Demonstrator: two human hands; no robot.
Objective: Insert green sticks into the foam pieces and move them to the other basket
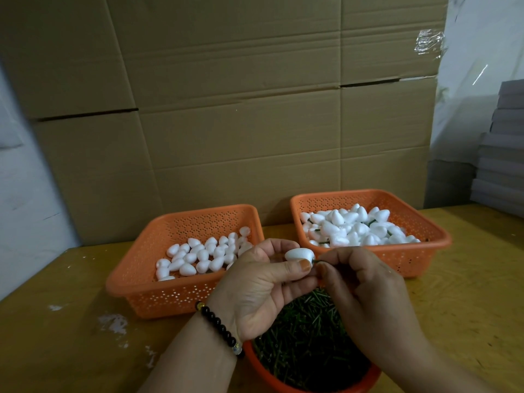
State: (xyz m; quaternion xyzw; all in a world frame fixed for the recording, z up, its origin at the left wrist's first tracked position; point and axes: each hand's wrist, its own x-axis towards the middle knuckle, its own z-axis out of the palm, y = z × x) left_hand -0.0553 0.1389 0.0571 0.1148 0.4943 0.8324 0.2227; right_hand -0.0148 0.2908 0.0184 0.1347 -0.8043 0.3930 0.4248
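**Stick Being Seated in a Foam Piece at Frame Centre**

A white foam piece (299, 255) is held just below the middle of the frame, pinched between the thumb and fingers of the left hand (263, 287). A green stick (317, 261) is gripped by the closed fingers of the right hand (365, 293), and its tip is seen at the blunt end of the foam piece; how deep it has gone cannot be told, since most of the stick is hidden by the fingers.

Plain foam pieces are kept in the left basket (133, 282), at centre left. Foam pieces already fitted with sticks are piled in the right basket (436, 236), at centre right. Loose green sticks fill the round tub (365, 377) at the bottom of the frame, directly beneath the hands. All three containers rest on the yellow worktop (71, 321), with cardboard (226, 109) standing behind.

Several faults may be expected from here. If the stick is pushed off-axis, the soft foam may be split or pierced through its side. If too much pressure is applied by the left thumb, the piece may be dented. If the stick is seated too shallowly, it may drop out when the piece is carried to the right basket. A slip would let the piece fall into the tub below.
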